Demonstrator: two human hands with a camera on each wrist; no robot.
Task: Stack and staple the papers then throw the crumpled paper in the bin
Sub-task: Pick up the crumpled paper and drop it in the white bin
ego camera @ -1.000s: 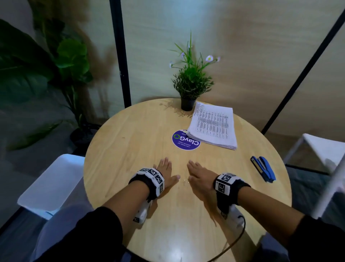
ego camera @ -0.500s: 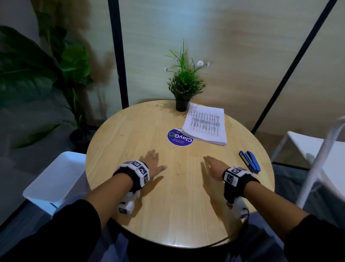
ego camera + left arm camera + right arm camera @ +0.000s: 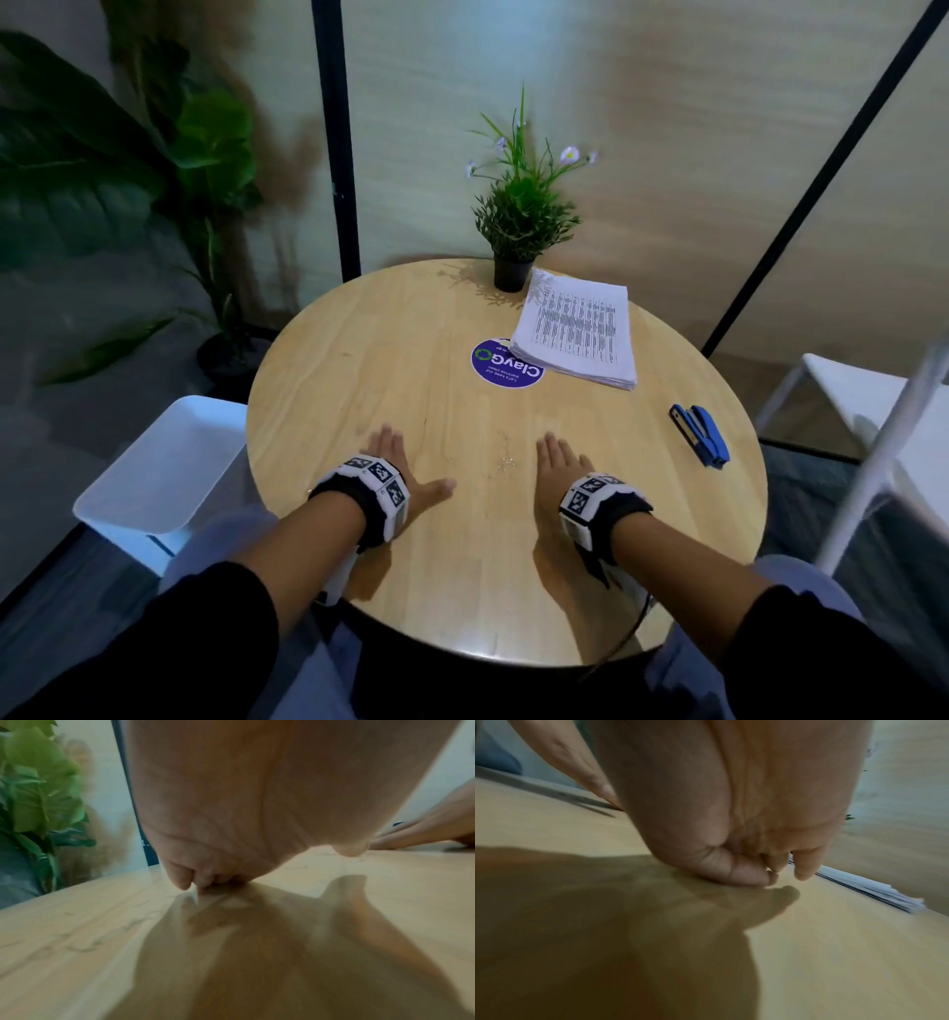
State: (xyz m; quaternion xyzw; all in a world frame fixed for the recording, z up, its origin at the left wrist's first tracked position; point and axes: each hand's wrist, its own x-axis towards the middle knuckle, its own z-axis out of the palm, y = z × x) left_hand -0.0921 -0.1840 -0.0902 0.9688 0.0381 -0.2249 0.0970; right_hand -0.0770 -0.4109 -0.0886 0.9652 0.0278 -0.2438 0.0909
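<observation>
On the far right part of the round wooden desk (image 3: 359,360), a stack of printed papers (image 3: 577,329) lies flat, its near-left corner overlapping a purple round sticker (image 3: 500,366) at the desk's middle. Just behind the papers, touching their far-left corner or nearly so, stands a small potted plant (image 3: 518,221) with pale flowers. Nearer than the papers and toward the desk's right edge lies a blue stapler (image 3: 701,434), apart from the stack. Well in front of the papers, both hands rest palm down on the bare wood with straight, relaxed fingers and hold nothing: the left hand (image 3: 403,465) lies left of the sticker's line with its thumb spread toward the middle, the right hand (image 3: 560,457) between that and the stapler, touching neither. Each wrist wears a black band with printed markers. Left of the desk and lower sits a white bin (image 3: 159,473); beyond it, a large leafy plant (image 3: 102,169).
</observation>
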